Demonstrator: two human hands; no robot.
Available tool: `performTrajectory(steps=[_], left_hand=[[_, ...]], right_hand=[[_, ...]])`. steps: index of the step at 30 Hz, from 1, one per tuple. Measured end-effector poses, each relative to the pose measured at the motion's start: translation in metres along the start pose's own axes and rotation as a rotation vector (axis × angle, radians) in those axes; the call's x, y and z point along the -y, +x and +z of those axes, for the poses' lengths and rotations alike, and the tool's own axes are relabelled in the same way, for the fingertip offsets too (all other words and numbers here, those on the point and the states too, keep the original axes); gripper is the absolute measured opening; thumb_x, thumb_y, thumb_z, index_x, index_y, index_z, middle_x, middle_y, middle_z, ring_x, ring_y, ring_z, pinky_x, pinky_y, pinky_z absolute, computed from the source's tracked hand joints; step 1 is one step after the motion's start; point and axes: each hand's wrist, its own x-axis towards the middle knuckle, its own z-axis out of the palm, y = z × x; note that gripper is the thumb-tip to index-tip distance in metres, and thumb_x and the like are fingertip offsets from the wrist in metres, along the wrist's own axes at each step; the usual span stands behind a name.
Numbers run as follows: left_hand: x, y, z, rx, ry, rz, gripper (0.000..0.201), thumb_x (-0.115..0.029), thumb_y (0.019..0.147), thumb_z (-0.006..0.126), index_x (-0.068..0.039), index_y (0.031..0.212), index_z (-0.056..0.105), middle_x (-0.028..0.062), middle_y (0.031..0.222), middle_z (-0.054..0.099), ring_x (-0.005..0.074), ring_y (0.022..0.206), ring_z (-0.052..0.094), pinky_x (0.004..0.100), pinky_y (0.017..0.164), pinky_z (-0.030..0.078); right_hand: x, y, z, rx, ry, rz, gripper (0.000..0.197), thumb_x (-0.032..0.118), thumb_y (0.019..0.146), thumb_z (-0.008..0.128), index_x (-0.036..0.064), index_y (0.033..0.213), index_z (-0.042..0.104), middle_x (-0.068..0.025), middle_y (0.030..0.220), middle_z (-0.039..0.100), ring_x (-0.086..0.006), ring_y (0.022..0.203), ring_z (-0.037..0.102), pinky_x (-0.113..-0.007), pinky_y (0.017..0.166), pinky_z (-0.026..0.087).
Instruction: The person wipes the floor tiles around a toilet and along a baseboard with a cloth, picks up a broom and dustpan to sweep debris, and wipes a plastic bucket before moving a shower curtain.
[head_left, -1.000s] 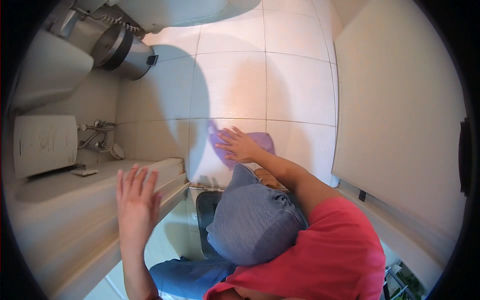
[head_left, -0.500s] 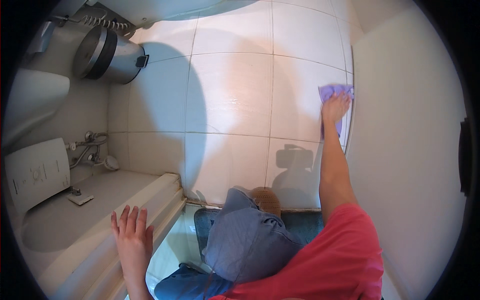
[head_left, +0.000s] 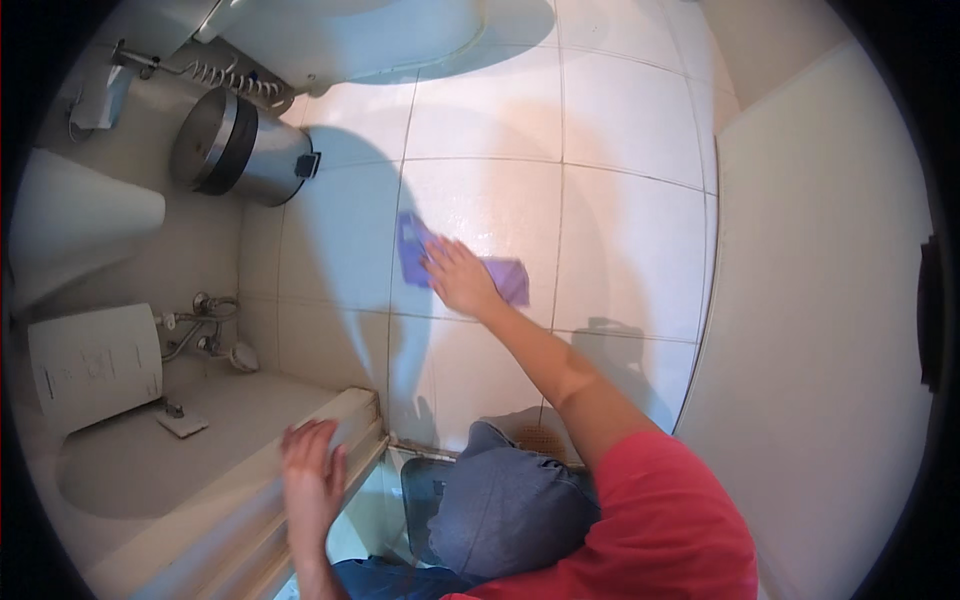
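Fingers (head_left: pixel 440 262) on purple cloth (head_left: pixel 511 281); unreadable box markings (head_left: pixel 97 362).

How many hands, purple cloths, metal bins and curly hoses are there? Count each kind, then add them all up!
Left hand and right hand: 2
Purple cloth: 1
Metal bin: 1
Curly hose: 1
Total: 5

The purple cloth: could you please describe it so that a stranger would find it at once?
Start from the pale tiled floor, to the right of the metal bin with a black band. Near the middle of the picture, the right hand lies over the purple cloth, which shows on both sides of it. Its colour sets it apart from the whitish tiles.
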Motion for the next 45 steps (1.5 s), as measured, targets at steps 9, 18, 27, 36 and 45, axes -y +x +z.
performTrajectory(steps=[9,18,27,36,45], left_hand=[[-0.034,0.241,0.182,0.289,-0.166,-0.235,0.107,-0.036,0.067,0.079,-0.008,0.145,0.011,0.0312,0.147,0.004,0.0579,0.131,0.007,0.0669,0.096,0.029],[-0.047,0.273,0.200,0.409,-0.029,-0.372,0.127,-0.048,0.059,0.081,-0.008,0.145,-0.004,0.0369,0.144,-0.004,0.0697,0.121,0.005,0.0695,0.083,0.038],[-0.052,0.285,0.192,0.477,-0.045,-0.395,0.130,-0.042,0.058,0.083,-0.008,0.144,-0.007,0.0390,0.142,-0.005,0.0706,0.120,0.005,0.0675,0.082,0.041],[-0.048,0.282,0.192,0.451,-0.075,-0.409,0.131,-0.040,0.056,0.085,-0.007,0.144,-0.006,0.0398,0.142,-0.006,0.0715,0.119,0.005,0.0710,0.082,0.038],[-0.059,0.275,0.187,0.303,-0.149,-0.372,0.121,-0.032,0.056,0.086,-0.006,0.144,0.008,0.0353,0.144,0.004,0.0688,0.122,0.006,0.0734,0.084,0.036]], right_hand=[[-0.220,-0.100,-0.141,-0.249,-0.565,0.827,0.051,0.024,0.093,0.039,-0.0059,0.133,0.037,-0.0251,0.138,0.036,-0.0398,0.131,0.031,-0.050,0.109,0.021],[-0.411,0.061,-0.148,-0.730,0.052,1.074,0.057,0.036,0.095,0.031,-0.0047,0.133,0.038,-0.0260,0.138,0.037,-0.0394,0.130,0.033,-0.042,0.109,0.024],[-0.436,0.215,-0.116,-0.540,0.127,0.849,0.053,0.039,0.095,0.031,0.0072,0.137,0.038,-0.0172,0.139,0.040,-0.0366,0.128,0.036,-0.041,0.108,0.026],[-0.272,0.184,-0.060,-0.023,0.091,0.214,0.037,0.021,0.082,0.056,0.0232,0.119,0.060,-0.0050,0.135,0.048,-0.0273,0.121,0.046,-0.036,0.104,0.036],[-0.125,0.058,-0.056,0.019,0.395,0.156,0.034,0.005,0.073,0.055,0.0138,0.104,0.066,-0.0093,0.118,0.060,-0.0283,0.112,0.054,-0.039,0.101,0.040]])
